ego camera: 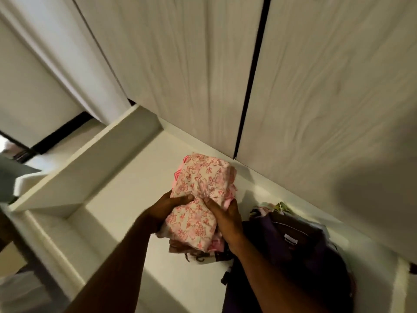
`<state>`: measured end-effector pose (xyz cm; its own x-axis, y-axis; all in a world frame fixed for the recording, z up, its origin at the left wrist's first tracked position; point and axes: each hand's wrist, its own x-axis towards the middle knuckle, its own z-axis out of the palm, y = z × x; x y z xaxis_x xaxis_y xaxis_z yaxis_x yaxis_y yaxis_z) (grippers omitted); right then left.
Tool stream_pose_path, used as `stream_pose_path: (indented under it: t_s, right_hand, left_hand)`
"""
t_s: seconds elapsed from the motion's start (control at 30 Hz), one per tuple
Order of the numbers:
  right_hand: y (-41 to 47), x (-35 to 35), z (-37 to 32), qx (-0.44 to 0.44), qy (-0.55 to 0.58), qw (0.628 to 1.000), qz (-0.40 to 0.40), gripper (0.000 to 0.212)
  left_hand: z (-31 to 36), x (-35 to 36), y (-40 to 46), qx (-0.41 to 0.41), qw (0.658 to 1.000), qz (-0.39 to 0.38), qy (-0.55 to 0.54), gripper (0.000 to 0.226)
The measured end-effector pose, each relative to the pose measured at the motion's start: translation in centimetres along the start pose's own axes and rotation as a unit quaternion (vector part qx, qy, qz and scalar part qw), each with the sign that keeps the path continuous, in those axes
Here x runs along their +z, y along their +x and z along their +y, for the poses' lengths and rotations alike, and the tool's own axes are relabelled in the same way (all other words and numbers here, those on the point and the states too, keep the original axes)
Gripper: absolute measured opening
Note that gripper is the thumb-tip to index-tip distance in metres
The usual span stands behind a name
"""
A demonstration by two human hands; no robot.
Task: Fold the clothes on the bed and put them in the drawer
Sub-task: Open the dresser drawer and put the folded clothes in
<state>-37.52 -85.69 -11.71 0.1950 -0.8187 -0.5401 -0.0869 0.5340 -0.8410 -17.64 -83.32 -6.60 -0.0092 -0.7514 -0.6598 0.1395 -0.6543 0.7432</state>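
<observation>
Left hand (168, 205): clamped on the near left side of the folded floral bundle (198, 195), thumb laid across the top of the cloth.
Right hand (225, 219): gripping the bundle's right side, fingers curled onto the fabric, close beside the left.
Floral bundle: pink-and-cream print, folded thick, held between both hands over the open drawer (126, 195); whether its far end touches the drawer floor I cannot tell.
Drawer: white, pulled out below the pale wood-grain wardrobe doors (191, 71), a raised white side wall on its left.
Under the bundle: brown and pink folded clothes (194, 251), partly hidden.
Right of the hands: dark purple garment (291, 240) with a small label, lying in the drawer, just beside the right wrist.
</observation>
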Motion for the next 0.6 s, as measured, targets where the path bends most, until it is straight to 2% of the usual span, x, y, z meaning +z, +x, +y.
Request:
stream_pose_path:
  t_s: [0.07,0.1,0.17,0.23,0.3,0.37,0.4,0.47,0.53,0.6]
  right_hand:
    - [2.7,0.1,0.6,0.024,0.0,0.999,0.04,0.09]
    - [3.9,0.2,1.4,0.043,-0.019,0.996,0.071,0.09]
    - [5.9,0.4,2.6,0.056,-0.092,0.985,0.137,0.102]
    - [6.3,0.9,3.0,0.054,-0.216,0.951,0.212,0.111]
    - [5.7,2.1,3.0,0.004,-0.363,0.887,0.287,0.1]
    - [4.7,3.6,2.2,-0.078,-0.451,0.829,0.321,0.083]
    - [4.3,4.0,1.8,-0.118,-0.478,0.812,0.313,0.074]
    - [4.2,4.3,2.0,-0.154,-0.492,0.821,0.246,0.061]
    - [4.5,3.8,3.1,-0.128,-0.488,0.844,0.183,0.058]
    - [5.0,2.7,4.4,-0.111,-0.489,0.851,0.154,0.06]
  left_hand:
    - [0.3,-0.6,4.1,-0.007,0.999,-0.029,0.016,0.123]
    - [0.1,-0.8,6.2,-0.009,0.999,-0.017,0.041,0.131]
    - [-0.4,-0.9,8.8,0.023,0.987,0.069,0.146,0.143]
    - [-1.4,-1.0,10.2,0.1,0.957,0.122,0.242,0.127]
    - [-2.8,-1.1,10.6,0.196,0.921,0.099,0.32,0.099]
    - [-4.3,-1.1,10.6,0.222,0.861,0.088,0.449,0.091]
    - [-5.0,-1.1,10.7,0.225,0.84,0.087,0.486,0.093]
    - [-5.6,-0.7,10.4,0.227,0.815,0.078,0.527,0.097]
    - [-6.4,-0.5,11.1,0.213,0.805,0.069,0.55,0.098]
    - [-6.7,0.0,12.0,0.211,0.797,0.062,0.562,0.099]
